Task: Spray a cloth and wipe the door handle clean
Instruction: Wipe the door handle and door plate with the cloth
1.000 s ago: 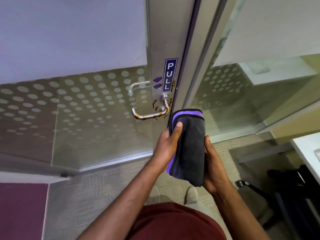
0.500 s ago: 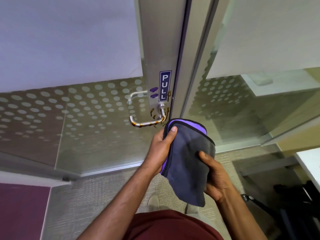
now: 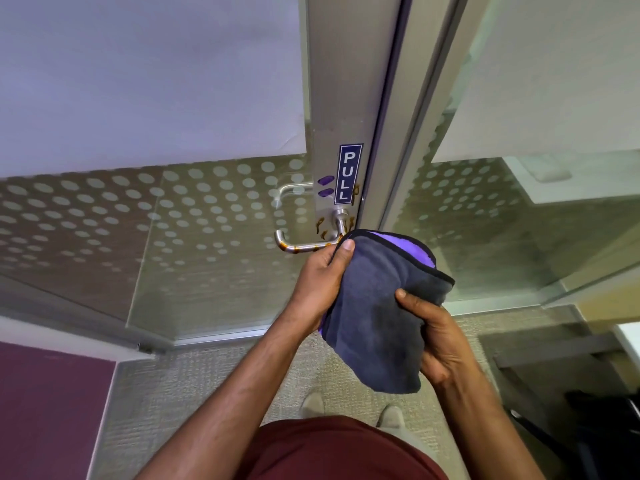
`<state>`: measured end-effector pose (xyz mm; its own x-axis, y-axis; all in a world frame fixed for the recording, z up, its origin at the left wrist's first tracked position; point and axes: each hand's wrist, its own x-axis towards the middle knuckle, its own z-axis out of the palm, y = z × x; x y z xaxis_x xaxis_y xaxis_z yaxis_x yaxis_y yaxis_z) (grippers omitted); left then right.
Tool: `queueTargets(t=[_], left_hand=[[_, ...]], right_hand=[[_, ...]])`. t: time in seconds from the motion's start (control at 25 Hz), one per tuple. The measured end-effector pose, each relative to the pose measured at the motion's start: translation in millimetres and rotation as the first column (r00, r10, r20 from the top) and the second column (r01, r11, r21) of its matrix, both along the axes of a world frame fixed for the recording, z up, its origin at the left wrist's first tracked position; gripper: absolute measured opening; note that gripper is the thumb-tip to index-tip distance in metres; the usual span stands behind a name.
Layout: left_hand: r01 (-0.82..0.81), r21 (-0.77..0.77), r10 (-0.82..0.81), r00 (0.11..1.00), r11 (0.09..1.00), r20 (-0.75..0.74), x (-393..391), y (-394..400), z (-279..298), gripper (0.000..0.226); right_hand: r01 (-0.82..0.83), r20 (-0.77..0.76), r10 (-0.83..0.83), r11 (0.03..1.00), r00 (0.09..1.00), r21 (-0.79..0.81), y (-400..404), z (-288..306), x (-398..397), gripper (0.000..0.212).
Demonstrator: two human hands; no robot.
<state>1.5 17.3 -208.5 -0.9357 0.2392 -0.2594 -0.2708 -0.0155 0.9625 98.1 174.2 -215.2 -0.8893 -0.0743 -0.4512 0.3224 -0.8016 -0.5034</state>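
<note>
Open air between cloth and door handle, handle at eleven o'clock. Door frame crowding at one o'clock; dotted glass walling off nine through eleven.

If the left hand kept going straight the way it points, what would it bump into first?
Probably the stained door handle: the left hand, gripping the cloth, sits just below its lever. Depth is unclear.

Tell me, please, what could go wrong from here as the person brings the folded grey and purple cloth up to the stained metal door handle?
1. The brown streaks on the metal lever handle also mark the door stile; wiping the lever alone would likely leave those.
2. Both the left hand and right hand grip the grey and purple cloth, so nothing steadies the door, which may swing.
</note>
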Motion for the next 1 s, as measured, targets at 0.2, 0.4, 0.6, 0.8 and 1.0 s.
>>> queueTargets(t=[0.2,0.4,0.6,0.8,1.0], left_hand=[[0.064,0.040,-0.065,0.998,0.997,0.025,-2,-6,-2,0.034],[0.129,-0.066,-0.128,0.992,0.989,0.016,-7,-10,-3,0.041],[-0.061,-0.174,0.005,0.951,0.983,-0.310,-26,-33,12,0.031],[-0.455,-0.321,0.000,0.576,0.830,-0.817,-53,-65,32,0.031],[-0.658,-0.333,-0.205,0.266,0.675,-0.942,-85,-72,40,0.039]], right_hand=[[-0.042,0.022,0.043,0.998,0.999,-0.039,-4,2,-5,0.071],[0.004,-0.007,-0.004,0.999,1.000,-0.035,-5,12,-5,0.050],[0.263,-0.007,-0.264,0.958,0.964,0.118,-4,30,-6,0.023],[0.644,-0.200,-0.658,0.549,0.726,0.532,-14,51,-29,0.039],[0.882,-0.859,-0.201,0.077,0.471,0.466,-45,71,-66,0.033]])
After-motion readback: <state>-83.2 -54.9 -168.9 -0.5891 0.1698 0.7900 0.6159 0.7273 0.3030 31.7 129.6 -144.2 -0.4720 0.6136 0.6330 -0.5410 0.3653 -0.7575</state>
